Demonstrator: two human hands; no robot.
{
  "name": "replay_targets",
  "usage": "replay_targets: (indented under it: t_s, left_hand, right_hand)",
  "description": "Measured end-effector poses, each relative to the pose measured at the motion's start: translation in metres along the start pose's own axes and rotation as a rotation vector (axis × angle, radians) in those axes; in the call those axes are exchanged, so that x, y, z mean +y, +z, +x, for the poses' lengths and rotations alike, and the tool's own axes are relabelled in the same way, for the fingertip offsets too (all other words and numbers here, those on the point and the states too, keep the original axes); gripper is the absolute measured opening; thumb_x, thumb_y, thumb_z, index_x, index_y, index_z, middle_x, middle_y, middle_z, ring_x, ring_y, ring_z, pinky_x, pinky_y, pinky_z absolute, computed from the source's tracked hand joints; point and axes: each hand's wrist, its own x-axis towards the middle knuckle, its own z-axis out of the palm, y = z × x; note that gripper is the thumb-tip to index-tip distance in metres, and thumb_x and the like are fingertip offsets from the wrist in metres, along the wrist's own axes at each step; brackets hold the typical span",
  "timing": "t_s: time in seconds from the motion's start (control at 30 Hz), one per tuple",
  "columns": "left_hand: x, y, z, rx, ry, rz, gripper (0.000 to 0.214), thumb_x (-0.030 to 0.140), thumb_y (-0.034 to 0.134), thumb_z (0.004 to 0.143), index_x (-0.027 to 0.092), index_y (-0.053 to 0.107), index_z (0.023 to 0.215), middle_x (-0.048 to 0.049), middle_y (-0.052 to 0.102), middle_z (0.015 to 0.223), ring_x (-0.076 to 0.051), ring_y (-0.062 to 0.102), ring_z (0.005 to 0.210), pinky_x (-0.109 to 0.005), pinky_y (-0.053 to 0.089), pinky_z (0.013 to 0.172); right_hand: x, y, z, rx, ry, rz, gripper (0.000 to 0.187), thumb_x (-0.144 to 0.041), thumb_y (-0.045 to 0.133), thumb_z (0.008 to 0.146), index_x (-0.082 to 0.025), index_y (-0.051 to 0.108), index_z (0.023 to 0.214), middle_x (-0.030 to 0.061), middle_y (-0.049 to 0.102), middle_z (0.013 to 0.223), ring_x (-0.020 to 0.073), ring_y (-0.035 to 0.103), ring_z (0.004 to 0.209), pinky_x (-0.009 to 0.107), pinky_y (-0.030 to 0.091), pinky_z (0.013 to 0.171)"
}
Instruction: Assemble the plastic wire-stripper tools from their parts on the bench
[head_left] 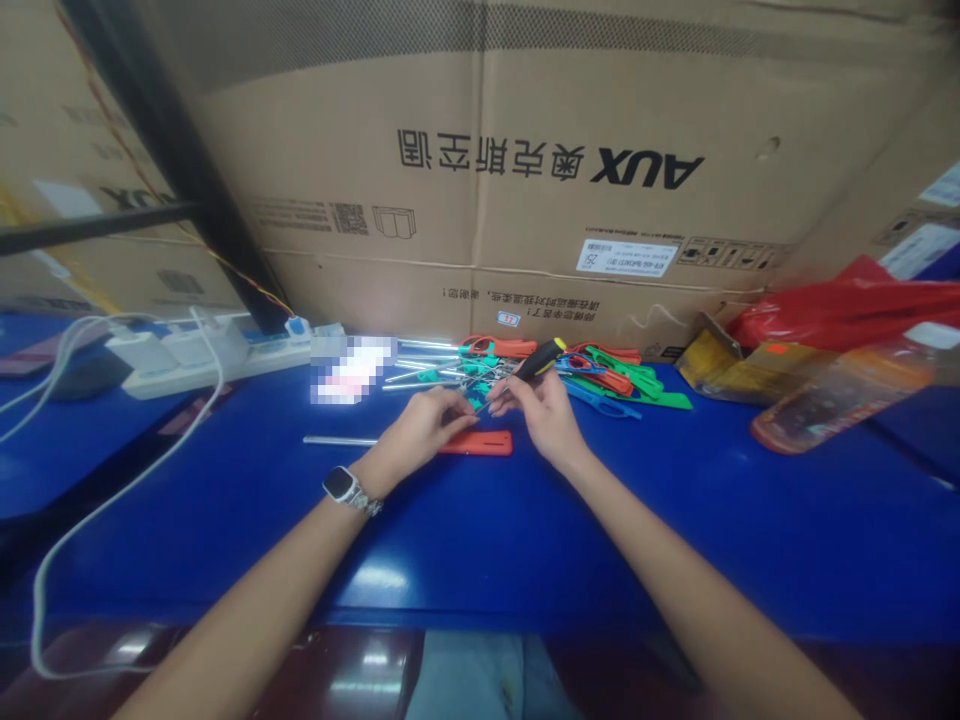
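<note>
My right hand (551,415) grips a screwdriver (541,358) with a black and yellow handle, its shaft slanting down toward my left fingers. The fingers of my left hand (420,430) are pinched together at the screwdriver's tip; whatever they hold is too small to make out. Just below them on the blue table lies an orange-handled piece with a long metal tube (480,442), which looks like a long-nosed lighter. Behind both hands is a pile of similar pieces (626,372) in green, orange and blue, their metal tubes pointing left.
A large cardboard box (480,200) stands upright along the back. To the left are a power strip (202,365) with a white cable and a bright, blurred-out patch. On the right lie a bottle of reddish drink (840,400), a small yellow-brown box (735,365) and a red bag (847,305).
</note>
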Motion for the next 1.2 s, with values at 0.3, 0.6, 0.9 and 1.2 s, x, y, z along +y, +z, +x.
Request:
replay_targets:
  t_s: [0.3, 0.6, 0.9, 1.2]
  left_hand:
    - [0.007, 0.007, 0.002, 0.011, 0.102, 0.151, 0.010, 0.020, 0.059, 0.092, 0.017, 0.066, 0.085, -0.0053, 0.069, 0.082, -0.020, 0.061, 0.079, -0.033, 0.049, 0.072]
    - [0.019, 0.013, -0.001, 0.025, 0.051, 0.087, 0.011, 0.029, 0.064, 0.091, 0.020, 0.068, 0.096, -0.0043, 0.069, 0.089, -0.021, 0.062, 0.086, -0.035, 0.050, 0.077]
    - [0.011, 0.019, -0.005, -0.155, 0.173, 0.107, 0.032, 0.047, 0.062, 0.091, 0.021, 0.071, 0.109, -0.0069, 0.068, 0.100, -0.024, 0.060, 0.097, -0.040, 0.047, 0.089]
    - [0.003, 0.025, -0.004, -0.099, 0.131, 0.018, 0.032, 0.046, 0.066, 0.089, 0.020, 0.073, 0.106, -0.0063, 0.067, 0.096, -0.022, 0.058, 0.092, -0.037, 0.047, 0.084]
  right_hand:
    - [-0.003, -0.001, -0.007, -0.071, -0.135, -0.205, 0.023, -0.043, 0.054, 0.095, -0.025, 0.043, 0.104, 0.0006, 0.068, 0.086, 0.0153, 0.069, 0.071, 0.033, 0.059, 0.071]
    - [-0.008, -0.012, -0.010, -0.068, -0.126, -0.151, 0.027, -0.043, 0.058, 0.093, -0.027, 0.045, 0.109, -0.0026, 0.066, 0.079, 0.0140, 0.065, 0.063, 0.031, 0.057, 0.064]
    - [-0.008, -0.025, -0.010, 0.000, -0.109, -0.186, 0.030, -0.047, 0.060, 0.091, -0.027, 0.045, 0.107, -0.0054, 0.063, 0.071, 0.0105, 0.057, 0.051, 0.025, 0.049, 0.051]
    - [-0.007, -0.024, -0.012, -0.014, -0.116, -0.265, 0.028, -0.047, 0.058, 0.093, -0.026, 0.045, 0.107, -0.0033, 0.065, 0.076, 0.0127, 0.061, 0.056, 0.028, 0.052, 0.056]
